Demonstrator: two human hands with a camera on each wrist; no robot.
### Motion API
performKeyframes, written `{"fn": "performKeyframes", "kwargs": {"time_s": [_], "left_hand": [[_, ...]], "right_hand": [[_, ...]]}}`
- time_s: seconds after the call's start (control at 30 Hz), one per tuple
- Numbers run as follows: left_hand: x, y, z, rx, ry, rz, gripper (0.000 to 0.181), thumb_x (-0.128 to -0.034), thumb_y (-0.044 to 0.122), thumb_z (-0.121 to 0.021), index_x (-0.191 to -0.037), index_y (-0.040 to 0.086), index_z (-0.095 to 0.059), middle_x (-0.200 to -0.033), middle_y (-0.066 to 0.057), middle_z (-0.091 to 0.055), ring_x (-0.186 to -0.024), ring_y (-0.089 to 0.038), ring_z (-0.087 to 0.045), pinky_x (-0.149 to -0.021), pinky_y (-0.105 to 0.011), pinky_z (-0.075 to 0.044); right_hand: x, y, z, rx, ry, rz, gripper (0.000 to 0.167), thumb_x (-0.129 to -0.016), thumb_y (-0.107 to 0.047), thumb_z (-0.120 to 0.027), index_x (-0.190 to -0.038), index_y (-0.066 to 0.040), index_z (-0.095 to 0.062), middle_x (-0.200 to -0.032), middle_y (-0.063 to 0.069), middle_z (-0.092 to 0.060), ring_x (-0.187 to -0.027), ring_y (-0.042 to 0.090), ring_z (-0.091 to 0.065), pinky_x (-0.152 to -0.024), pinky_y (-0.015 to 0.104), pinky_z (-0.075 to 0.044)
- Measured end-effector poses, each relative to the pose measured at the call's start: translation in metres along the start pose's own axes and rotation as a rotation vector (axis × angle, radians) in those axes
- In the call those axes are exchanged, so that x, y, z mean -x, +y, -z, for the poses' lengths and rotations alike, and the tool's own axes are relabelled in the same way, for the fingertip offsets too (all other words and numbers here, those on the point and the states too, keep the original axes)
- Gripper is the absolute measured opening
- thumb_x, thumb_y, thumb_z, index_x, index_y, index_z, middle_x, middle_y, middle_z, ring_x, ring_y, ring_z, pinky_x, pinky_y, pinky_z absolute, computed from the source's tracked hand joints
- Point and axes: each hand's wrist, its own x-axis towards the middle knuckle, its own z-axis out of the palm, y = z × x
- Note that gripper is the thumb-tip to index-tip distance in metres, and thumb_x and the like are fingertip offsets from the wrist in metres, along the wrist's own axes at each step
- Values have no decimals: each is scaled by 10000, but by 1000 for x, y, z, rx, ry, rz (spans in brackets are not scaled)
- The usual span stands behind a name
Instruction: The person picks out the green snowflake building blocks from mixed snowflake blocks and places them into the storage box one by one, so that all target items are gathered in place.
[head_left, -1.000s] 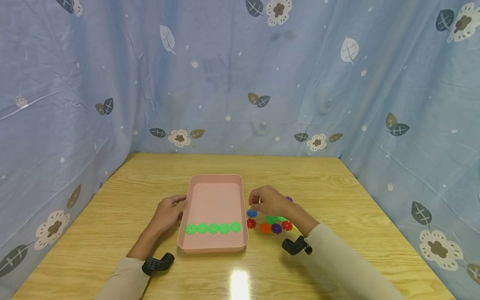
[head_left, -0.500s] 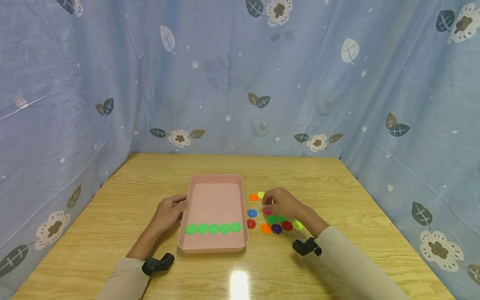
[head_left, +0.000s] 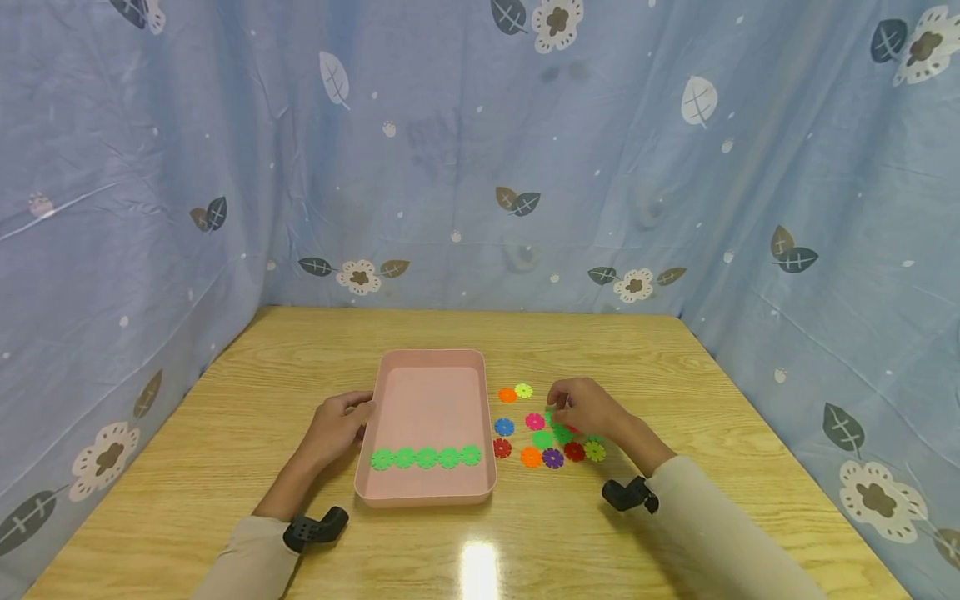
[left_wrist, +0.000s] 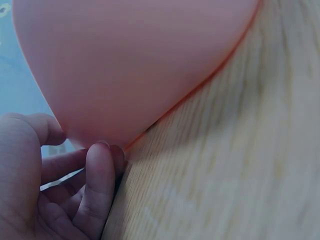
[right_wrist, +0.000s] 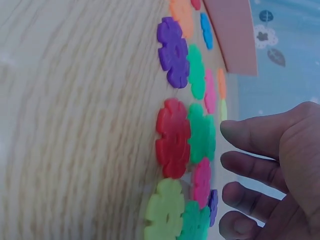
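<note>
Left hand (head_left: 341,427) pinches the pink tray (head_left: 431,408), probably stiff, right of its fingers; flower discs (head_left: 552,457), likely light, best pinched by their edges, lie beneath and beside the right hand (head_left: 594,408), fingers parted, empty.

No word, label, brand or number can be read across your three views, whether on the pink tray (head_left: 431,408), the flower-shaped discs (head_left: 552,457) or your black wrist cameras (head_left: 318,528). Behind your table (head_left: 600,342), the blue curtain (head_left: 450,125) bears printed leaves and flowers (head_left: 359,276), with no legible writing.
</note>
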Motion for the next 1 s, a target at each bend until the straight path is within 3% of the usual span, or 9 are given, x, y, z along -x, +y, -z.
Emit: {"fn": "performKeyframes", "kwargs": {"time_s": [0.47, 0.8, 1.0], "left_hand": [[-2, -3, -1, 6, 0, 1, 442, -1053, 237, -523, -1393, -41, -570, -927, -155, -708, -652, -221, -677, -565, -317, -585], [-1, -2, -1, 2, 3, -7, 446, -1052, 233, -517, -1389, -56, -567, -957, -173, -712, -635, -208, -673, -559, -315, -580], [-1, -1, 0, 6, 5, -3, 438, -1056, 226, -518, -1389, -55, -566, -991, -183, -709, -637, -204, -673, -557, -311, -578]], "right_hand": [[1, -3, -5, 139, 2, -120, 200, -875, -220, -801, -1009, -91, -728, -979, 14, -687, -923, 193, -634, -873, 435, -557], [-2, -7, -5, 153, -21, -121, 194, -872, -195, -804, -987, -94, -684, -872, -1, -629, -772, 169, -570, -734, 367, -535], [-1, -7, -4, 101, -17, -44, 118, -918, -53, -717, -1000, -67, -632, -800, 8, -572, -667, 155, -520, -643, 312, -485]]}}
